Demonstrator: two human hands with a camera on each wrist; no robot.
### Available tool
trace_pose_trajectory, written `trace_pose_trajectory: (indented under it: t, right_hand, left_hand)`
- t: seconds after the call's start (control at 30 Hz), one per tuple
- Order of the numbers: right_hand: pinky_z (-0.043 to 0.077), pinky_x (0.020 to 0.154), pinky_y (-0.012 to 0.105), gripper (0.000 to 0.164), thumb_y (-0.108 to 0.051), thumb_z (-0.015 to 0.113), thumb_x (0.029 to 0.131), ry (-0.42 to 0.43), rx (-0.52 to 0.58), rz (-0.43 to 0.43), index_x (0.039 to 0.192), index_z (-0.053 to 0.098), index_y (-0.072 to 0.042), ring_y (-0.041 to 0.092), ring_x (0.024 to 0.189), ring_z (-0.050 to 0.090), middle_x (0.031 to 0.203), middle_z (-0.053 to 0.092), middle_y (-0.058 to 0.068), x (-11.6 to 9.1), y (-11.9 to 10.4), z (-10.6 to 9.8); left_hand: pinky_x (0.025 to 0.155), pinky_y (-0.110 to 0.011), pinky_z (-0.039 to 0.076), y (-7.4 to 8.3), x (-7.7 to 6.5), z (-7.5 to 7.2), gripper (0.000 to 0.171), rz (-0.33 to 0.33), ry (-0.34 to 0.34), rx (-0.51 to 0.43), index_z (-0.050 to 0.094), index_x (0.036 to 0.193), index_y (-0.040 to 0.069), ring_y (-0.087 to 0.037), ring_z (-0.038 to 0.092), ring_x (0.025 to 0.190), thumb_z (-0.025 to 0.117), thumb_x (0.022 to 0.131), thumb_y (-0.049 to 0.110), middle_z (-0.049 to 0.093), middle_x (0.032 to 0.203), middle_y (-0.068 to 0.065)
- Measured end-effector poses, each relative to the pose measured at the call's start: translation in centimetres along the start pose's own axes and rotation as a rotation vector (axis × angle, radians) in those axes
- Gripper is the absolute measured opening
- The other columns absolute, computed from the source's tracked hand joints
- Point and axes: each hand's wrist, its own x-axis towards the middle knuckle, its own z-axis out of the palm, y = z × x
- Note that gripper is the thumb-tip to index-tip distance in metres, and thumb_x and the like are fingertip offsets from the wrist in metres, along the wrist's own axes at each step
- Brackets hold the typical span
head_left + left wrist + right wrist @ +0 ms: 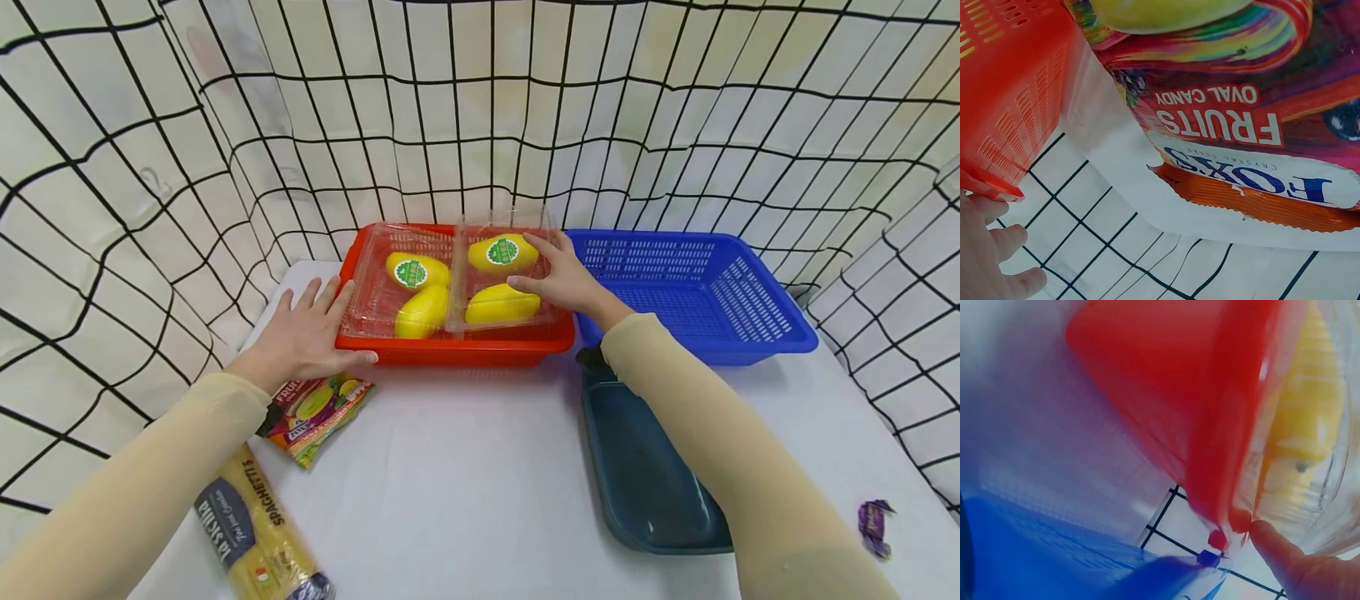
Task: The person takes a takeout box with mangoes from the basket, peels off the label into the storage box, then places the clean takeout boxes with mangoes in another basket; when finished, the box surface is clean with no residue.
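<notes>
Clear plastic boxes holding yellow mangoes lie side by side in the red basket. Over the right-hand box, my right hand rests with thumb and forefinger spread across its lid; its other fingers are mostly hidden. The right wrist view shows one fingertip right at the box's edge, beside the basket rim. At the basket's left end, my left hand lies with straight, spread fingers, tips against the rim. Below that hand is a Fox's fruit candy bag.
A blue basket stands right of the red one. Nearer, a dark teal tray lies partly under my right forearm. A spaghetti pack lies front left, a purple-wrapped sweet far right. Black netting encloses the table.
</notes>
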Motion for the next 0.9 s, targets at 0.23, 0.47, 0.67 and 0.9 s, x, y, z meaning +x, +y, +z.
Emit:
trace_pose_trajectory:
  t: [0.23, 0.47, 0.67, 0.9]
  right_hand:
    - [0.028, 0.122, 0.063, 0.082, -0.037, 0.071, 0.096, 0.052, 0.006, -0.014, 0.163, 0.028, -0.019, 0.039, 0.159, 0.010, 0.174, 0.001, 0.010, -0.44, -0.14, -0.03]
    - [0.025, 0.123, 0.064, 0.079, -0.038, 0.064, 0.099, 0.052, -0.001, -0.028, 0.164, 0.024, -0.020, 0.039, 0.159, 0.011, 0.174, 0.002, 0.011, -0.73, -0.06, 0.05]
    - [0.020, 0.122, 0.069, 0.096, -0.046, 0.063, 0.097, -0.003, 0.052, 0.056, 0.166, 0.000, -0.029, 0.039, 0.160, 0.005, 0.174, 0.000, 0.011, -0.62, -0.03, 0.13]
    - [0.032, 0.121, 0.061, 0.101, -0.041, 0.067, 0.097, -0.036, 0.329, 0.117, 0.165, -0.007, -0.031, 0.036, 0.154, 0.027, 0.171, 0.017, 0.009, -0.22, 0.19, -0.15]
  left_hand:
    - [0.118, -0.077, 0.014, 0.07, -0.15, -0.13, 0.117, 0.004, 0.002, -0.008, 0.008, 0.163, -0.002, -0.058, 0.012, 0.151, 0.052, 0.088, 0.077, 0.011, 0.167, -0.032]
    - [0.119, -0.077, 0.014, 0.10, -0.07, -0.01, 0.116, 0.003, 0.005, -0.005, 0.008, 0.163, -0.001, -0.057, 0.013, 0.151, 0.054, 0.088, 0.075, 0.013, 0.167, -0.032]
    - [0.119, -0.077, 0.014, 0.06, -0.06, 0.17, 0.115, 0.001, 0.005, -0.021, 0.009, 0.163, 0.000, -0.057, 0.013, 0.151, 0.054, 0.088, 0.074, 0.012, 0.167, -0.031]
    - [0.119, -0.077, 0.013, 0.02, -0.12, -0.15, 0.117, 0.003, -0.002, -0.024, 0.008, 0.163, 0.000, -0.058, 0.011, 0.151, 0.053, 0.087, 0.077, 0.011, 0.167, -0.032]
